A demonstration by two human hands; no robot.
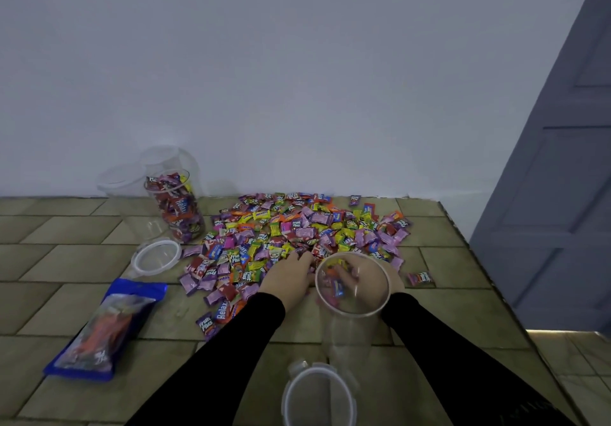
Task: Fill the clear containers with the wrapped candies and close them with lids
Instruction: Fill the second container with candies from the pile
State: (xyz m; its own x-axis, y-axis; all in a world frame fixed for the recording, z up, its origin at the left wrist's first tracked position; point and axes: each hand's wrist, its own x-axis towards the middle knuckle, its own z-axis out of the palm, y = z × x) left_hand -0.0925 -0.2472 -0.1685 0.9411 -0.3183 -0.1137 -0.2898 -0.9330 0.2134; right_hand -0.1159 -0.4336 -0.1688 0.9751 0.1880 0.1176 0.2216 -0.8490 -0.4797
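A person's left hand [291,276] rests, fingers curled, on the wrapped candies [297,230] heaped toward the table's far edge; whether it grips any cannot be told. The right hand [367,276] holds the clear container [352,306] just beside it, fingers wrapped round its wall.

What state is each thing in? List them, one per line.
Near jar: open, tilted, a few candies inside.
Far jar: upright, full of candies, no lid.
Empty jars: against the wall; lids unclear.
Lid: loose on the floor.
Near lid: loose, off its jar.
Candy pile: spread on the floor.
Blue bag: lying flat.
Left hand: on the pile.
Right hand: holds the near jar.
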